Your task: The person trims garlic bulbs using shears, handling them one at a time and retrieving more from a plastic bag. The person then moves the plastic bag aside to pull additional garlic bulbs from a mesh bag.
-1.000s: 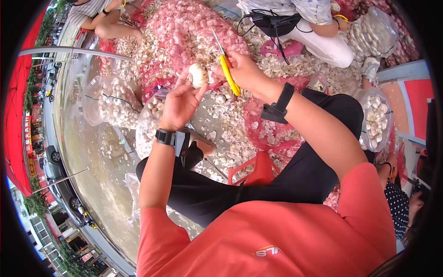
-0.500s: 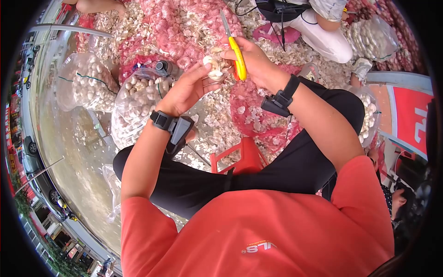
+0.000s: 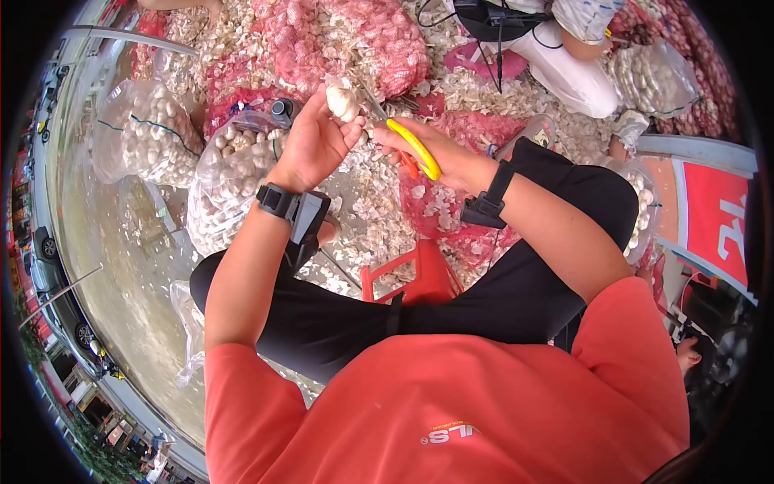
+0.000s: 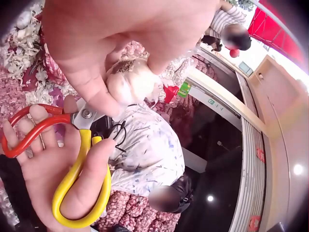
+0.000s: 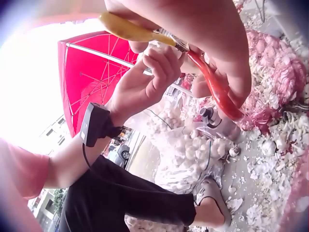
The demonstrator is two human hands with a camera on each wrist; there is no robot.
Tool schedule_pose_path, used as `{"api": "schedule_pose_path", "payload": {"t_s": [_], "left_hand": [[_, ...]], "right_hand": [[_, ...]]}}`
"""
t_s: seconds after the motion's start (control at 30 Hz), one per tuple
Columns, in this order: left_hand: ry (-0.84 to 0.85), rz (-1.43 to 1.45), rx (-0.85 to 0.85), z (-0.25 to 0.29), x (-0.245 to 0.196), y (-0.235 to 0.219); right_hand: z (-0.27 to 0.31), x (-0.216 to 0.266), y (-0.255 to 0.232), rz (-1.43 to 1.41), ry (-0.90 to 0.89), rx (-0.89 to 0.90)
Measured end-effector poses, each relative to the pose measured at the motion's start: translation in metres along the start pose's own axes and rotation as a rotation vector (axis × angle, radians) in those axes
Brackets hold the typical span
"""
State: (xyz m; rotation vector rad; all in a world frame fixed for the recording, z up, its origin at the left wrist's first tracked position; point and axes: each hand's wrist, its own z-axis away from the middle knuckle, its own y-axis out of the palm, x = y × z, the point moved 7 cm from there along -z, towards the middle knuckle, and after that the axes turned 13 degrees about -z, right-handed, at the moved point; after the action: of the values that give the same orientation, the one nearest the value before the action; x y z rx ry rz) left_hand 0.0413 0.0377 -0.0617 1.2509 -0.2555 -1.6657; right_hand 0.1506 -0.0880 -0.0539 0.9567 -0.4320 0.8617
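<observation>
The left hand [image 3: 313, 145] pinches a white garlic bulb [image 3: 342, 101] between thumb and fingers; in the left wrist view the bulb [image 4: 131, 83] shows a brownish root patch toward the palm side. Scissors with one yellow handle [image 3: 414, 148] and one red handle are in the right hand [image 3: 439, 153], the thumb through the yellow loop in the left wrist view and fingers through the red handle [image 4: 39, 129]. The blades point up toward the bulb, close beside it. Whether they touch it cannot be told.
Clear bags of garlic [image 3: 234, 185] stand left of the hands. Red net sacks [image 3: 347, 40] and loose peel lie ahead. A red stool [image 3: 415, 274] is between the legs. Another person sits at upper right, near a bottle-like dark object [image 3: 284, 110] farther left.
Since half a second ago the left hand has moved slightly left and up with the bulb, turning more palm-up. The right hand with the scissors has drawn down, away from the bulb.
</observation>
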Motion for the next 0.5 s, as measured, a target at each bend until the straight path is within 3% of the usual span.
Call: {"api": "schedule_pose_path", "payload": {"t_s": [0.13,0.27,0.33,0.5], "left_hand": [[0.018,0.069,0.016,0.004,-0.003,0.006],[0.033,0.080,-0.028,0.003,-0.002,0.005],[0.075,-0.022,-0.117,0.005,-0.003,0.005],[-0.003,-0.093,-0.201,0.006,0.014,0.006]], "right_hand": [[-0.003,0.005,0.003,-0.044,-0.016,0.115],[-0.002,0.005,0.002,0.042,0.032,0.070],[-0.007,0.015,0.004,0.219,-0.290,0.021],[0.000,0.014,-0.003,0.604,-0.428,-0.093]]}}
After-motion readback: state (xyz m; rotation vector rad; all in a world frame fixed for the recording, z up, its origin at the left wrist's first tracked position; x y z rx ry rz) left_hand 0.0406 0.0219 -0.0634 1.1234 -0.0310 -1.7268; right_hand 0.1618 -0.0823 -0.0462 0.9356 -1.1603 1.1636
